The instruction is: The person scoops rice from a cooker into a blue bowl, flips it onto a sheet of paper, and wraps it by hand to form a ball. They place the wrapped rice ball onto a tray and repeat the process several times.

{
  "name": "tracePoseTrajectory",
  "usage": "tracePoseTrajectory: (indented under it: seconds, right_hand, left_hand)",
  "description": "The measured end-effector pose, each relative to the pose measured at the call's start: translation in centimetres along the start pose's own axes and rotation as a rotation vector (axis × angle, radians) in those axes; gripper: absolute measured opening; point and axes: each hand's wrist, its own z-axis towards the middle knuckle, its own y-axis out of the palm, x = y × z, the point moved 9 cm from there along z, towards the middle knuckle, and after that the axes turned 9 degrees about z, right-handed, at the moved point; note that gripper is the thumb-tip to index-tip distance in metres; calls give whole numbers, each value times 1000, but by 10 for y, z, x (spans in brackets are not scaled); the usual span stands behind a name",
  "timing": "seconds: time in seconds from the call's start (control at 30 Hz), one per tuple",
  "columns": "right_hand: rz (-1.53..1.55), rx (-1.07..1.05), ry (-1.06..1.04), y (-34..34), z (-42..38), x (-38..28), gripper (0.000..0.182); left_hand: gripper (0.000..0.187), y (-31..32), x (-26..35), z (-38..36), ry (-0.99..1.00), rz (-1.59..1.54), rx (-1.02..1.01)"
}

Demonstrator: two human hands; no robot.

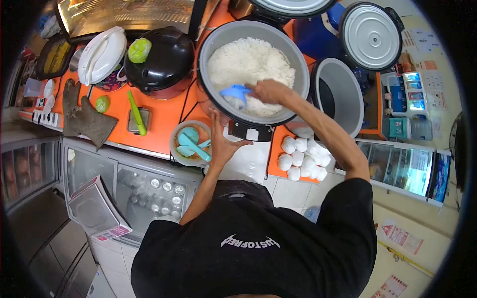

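Note:
A large rice cooker (207, 74) stands open in front of me, its grey inner pot full of white rice (248, 57). Inside it, my right hand (271, 92) is closed round the handle of a blue rice scoop (234, 91), whose blade lies against the rice. My left hand (222, 141) is at the cooker's near side, fingers stretched up against the outer wall and thumb spread out to the right. Just left of that hand sits a bowl (175, 149) holding turquoise spoons or scoops (191, 141) in brownish liquid.
White wrapped bundles (304, 158) lie to the right on the orange counter (158, 130). Beside them stands a second open pot (343, 94). A black-lidded cooker (161, 59), a green-handled utensil (135, 111) and a grey cloth (89, 116) are on the left. Below is a drinks fridge (124, 171).

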Motion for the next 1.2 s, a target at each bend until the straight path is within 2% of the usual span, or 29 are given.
tracePoseTrajectory:
  seconds: [0.1,0.17,0.23,0.27,0.3,0.37,0.5,0.57,0.63,0.67,0.7,0.77,0.8,0.83,0.9,0.97,1.0,1.03,1.1,1.17,1.2]
  right_hand:
    - [21,65,82,-27,-60,-27,40]
    - [23,112,119,-39,-60,-21,38]
    - [-8,181,303,-40,-51,8,32]
    - [-57,152,278,-23,-35,6,25]
    - [-75,210,98,-11,-26,-12,22]
    - [-120,214,155,-20,-32,-75,15]
    - [-52,285,205,-55,-63,-86,18]
    - [-93,308,165,-49,-44,-74,22]
    - [158,193,177,-15,-17,-41,26]
    - [155,373,45,-15,-27,-37,31]
    - [147,384,26,-25,-33,-32,31]
    - [635,131,98,-16,-44,-10,40]
    - [868,86,202,-2,-47,8,47]
    - [871,90,191,-4,-53,11,47]
    - [1153,148,109,-10,-65,10,45]
    - [1259,165,110,-16,-104,-22,42]
    - [1331,267,112,-16,-124,-30,36]
    - [1403,370,119,-8,-146,-34,32]
    - [1620,380,180,41,-184,-46,25]
    - [1819,378,197,108,-222,-64,26]
    - [1907,354,221,145,-237,-75,26]
  left_hand:
    - [144,0,1,4,-31,-19,-12]
    - [142,-4,6,3,30,26,17]
    - [141,-3,4,-9,-10,41,-10]
    - [139,-2,4,2,-22,44,2]
    - [139,-2,6,6,-10,46,12]
    - [139,-2,3,1,-39,23,-15]
    - [139,-4,4,1,-29,-2,12]
    - [139,-5,8,-1,-10,37,17]
    - [139,-5,6,1,-28,-9,8]
    - [138,-4,4,0,-6,18,11]
    - [138,-8,6,4,1,28,29]
    - [135,-9,11,-2,-9,67,40]
    - [135,-9,13,-5,-10,74,49]
    - [131,-10,11,-7,-43,-9,38]
    - [127,-11,5,-15,-73,-87,34]
    - [101,16,-31,-47,-235,-168,-98]
    - [101,28,-56,-61,-250,-172,-99]
    - [88,70,-82,-85,-239,-185,-428]
    - [74,124,-98,-147,-261,-218,-786]
    - [66,144,-89,-183,223,593,-689]
    - [70,156,-103,-203,271,666,-648]
